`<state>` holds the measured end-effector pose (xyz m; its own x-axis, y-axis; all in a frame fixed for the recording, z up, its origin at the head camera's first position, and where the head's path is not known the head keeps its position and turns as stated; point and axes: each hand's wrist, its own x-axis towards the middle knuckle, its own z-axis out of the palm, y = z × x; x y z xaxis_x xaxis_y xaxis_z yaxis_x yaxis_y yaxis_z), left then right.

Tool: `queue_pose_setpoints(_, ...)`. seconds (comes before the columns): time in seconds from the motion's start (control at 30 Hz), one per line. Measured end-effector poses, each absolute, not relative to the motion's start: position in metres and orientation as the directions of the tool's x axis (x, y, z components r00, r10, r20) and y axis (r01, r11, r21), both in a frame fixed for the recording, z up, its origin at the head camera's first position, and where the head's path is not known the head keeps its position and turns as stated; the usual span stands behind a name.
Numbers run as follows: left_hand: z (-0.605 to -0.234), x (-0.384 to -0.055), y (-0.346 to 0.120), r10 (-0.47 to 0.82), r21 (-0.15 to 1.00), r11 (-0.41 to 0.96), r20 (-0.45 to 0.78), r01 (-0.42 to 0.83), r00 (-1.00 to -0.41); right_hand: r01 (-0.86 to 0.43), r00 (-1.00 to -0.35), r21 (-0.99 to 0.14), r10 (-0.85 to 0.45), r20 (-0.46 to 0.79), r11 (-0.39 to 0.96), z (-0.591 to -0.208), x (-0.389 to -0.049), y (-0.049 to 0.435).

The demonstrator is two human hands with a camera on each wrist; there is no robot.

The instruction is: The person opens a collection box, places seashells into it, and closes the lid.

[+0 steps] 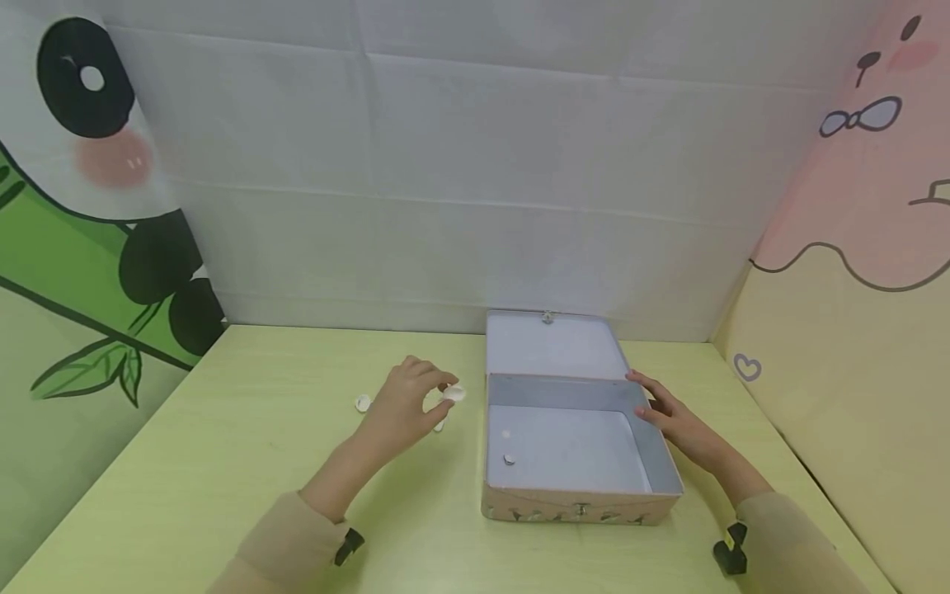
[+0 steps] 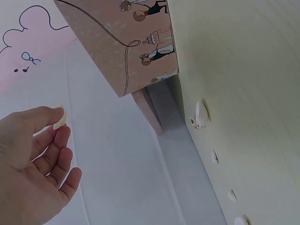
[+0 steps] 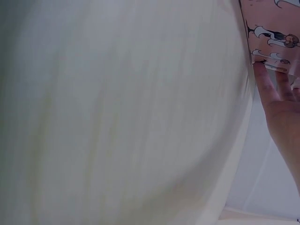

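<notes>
My left hand (image 1: 404, 404) is raised over the table, left of the open tin box (image 1: 582, 505). Between thumb and forefinger it pinches a small white shell (image 1: 454, 394). The left wrist view shows that shell (image 2: 60, 121) edge-on at the fingertips. On the box's floor lies a small white piece (image 1: 509, 459), with a fainter pale spot behind it. My right hand (image 1: 686, 425) holds the box's right wall near the back corner, thumb over the rim. In the right wrist view its fingers (image 3: 266, 86) lie along the pink printed outside.
Another white shell (image 1: 362, 403) lies on the table left of my left hand, and one is partly hidden behind it. Several shells (image 2: 201, 115) show in the left wrist view. The box's lid (image 1: 557, 345) stands raised at the back, near the white cloth wall.
</notes>
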<state>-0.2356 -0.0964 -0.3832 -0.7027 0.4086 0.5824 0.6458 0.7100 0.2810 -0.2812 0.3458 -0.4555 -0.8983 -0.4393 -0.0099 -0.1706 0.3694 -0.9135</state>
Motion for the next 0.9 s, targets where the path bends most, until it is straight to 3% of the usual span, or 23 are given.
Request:
queue_pose_setpoints(0.43, -0.396, -0.241, -0.069, 0.444, 0.316, 0.632, 0.601, 0.708, -0.665, -0.177, -0.897, -0.915, -0.441, -0.001, 0.363, -0.457, -0.283, 0.345)
queue_pose_setpoints(0.9, -0.409, -0.251, -0.035, 0.556, 0.329, 0.629, 0.443, 0.705, -0.703, -0.166, -0.901, -0.909, -0.434, -0.017, 0.381, -0.454, -0.282, 0.345)
